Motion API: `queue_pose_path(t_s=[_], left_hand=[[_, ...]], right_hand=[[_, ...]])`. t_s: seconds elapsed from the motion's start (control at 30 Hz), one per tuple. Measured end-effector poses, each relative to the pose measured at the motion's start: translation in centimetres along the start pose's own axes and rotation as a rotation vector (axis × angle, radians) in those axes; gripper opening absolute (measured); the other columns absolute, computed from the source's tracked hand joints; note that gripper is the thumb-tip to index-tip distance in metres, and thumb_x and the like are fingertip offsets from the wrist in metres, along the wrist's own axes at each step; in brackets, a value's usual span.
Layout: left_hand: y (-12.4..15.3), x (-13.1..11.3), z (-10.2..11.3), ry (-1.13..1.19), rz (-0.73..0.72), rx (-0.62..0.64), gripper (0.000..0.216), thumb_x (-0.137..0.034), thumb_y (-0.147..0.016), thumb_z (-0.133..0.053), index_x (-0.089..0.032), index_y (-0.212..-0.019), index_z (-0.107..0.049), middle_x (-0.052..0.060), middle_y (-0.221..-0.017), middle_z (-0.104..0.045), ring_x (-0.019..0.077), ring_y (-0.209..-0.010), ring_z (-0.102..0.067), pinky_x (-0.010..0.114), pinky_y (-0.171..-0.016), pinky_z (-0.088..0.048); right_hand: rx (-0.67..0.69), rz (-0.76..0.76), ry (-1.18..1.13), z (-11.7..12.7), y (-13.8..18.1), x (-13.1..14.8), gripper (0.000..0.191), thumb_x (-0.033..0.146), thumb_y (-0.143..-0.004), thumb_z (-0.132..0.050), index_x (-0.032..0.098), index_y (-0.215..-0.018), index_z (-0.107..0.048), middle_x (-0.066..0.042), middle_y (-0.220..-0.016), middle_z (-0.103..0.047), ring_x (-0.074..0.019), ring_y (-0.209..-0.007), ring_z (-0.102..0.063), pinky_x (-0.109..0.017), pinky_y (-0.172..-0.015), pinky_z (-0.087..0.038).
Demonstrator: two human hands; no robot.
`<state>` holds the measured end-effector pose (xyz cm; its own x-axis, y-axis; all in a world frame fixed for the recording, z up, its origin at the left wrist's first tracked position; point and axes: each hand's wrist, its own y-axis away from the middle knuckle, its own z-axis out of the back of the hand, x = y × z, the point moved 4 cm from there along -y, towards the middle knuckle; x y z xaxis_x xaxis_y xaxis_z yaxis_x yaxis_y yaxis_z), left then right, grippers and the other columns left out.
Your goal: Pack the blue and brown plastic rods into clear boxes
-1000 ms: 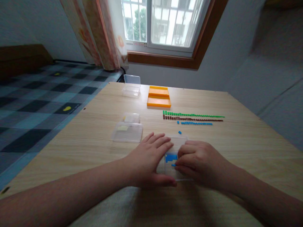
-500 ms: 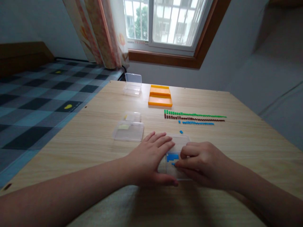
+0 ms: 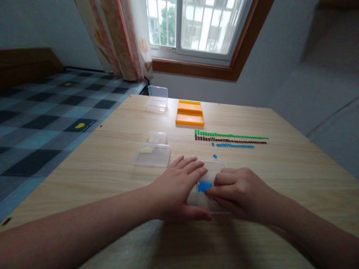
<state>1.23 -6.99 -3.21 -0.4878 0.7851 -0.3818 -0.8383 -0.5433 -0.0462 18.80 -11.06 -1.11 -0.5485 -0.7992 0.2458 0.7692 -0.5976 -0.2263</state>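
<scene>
A clear plastic box [image 3: 201, 204] lies opened on the table in front of me, its lid half [image 3: 217, 166] folded out on the far side. Spread flat with fingers apart, my left hand [image 3: 182, 186] rests over the box's left edge and steadies it. Several small blue blocks [image 3: 204, 186] sit packed together in the near half. My right hand [image 3: 241, 192] reaches in from the right, fingers curled and pinched on a small blue block at the lower edge of that group; the fingertips mostly hide this block.
Beyond the box, a loose blue block [image 3: 214, 156] lies near rows of small green [image 3: 215, 134], brown [image 3: 215, 139] and blue blocks [image 3: 234, 145]. An orange tray [image 3: 190, 117] stands farther back. Two more clear boxes, near [image 3: 153, 158] and far [image 3: 157, 106], are at left.
My right fingertips have moved slightly up, bringing the small blue block from just below the blue group against its lower edge. My left hand has stayed in place.
</scene>
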Motion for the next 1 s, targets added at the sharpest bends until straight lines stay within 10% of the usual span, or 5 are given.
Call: queue_pose_path(t_s=[0.77,1.0], left_hand=[[0.1,0.0,-0.1,0.015,-0.009,-0.017,0.096,-0.078,-0.079,-0.070,-0.015,-0.149,-0.050,0.020,-0.159,-0.047,0.0419,-0.151,-0.035,0.062,-0.125,-0.018],[0.0,0.0,-0.1,0.022,-0.009,-0.021,0.099,-0.079,-0.077,-0.072,-0.016,-0.150,-0.050,0.019,-0.159,-0.047,0.0416,-0.152,-0.034,0.061,-0.126,-0.018]], right_hand=[[-0.018,0.009,-0.032,0.5,0.0,0.2,0.025,0.020,-0.100,-0.051,0.020,-0.098,-0.075,-0.002,-0.075,-0.064,-0.0159,-0.066,-0.054,-0.032,-0.060,-0.034],[-0.299,-0.072,-0.045,2.7,0.5,-1.0,0.016,0.016,-0.095,-0.056,0.016,-0.088,-0.071,-0.003,-0.073,-0.063,-0.0145,-0.065,-0.057,-0.028,-0.059,-0.042]])
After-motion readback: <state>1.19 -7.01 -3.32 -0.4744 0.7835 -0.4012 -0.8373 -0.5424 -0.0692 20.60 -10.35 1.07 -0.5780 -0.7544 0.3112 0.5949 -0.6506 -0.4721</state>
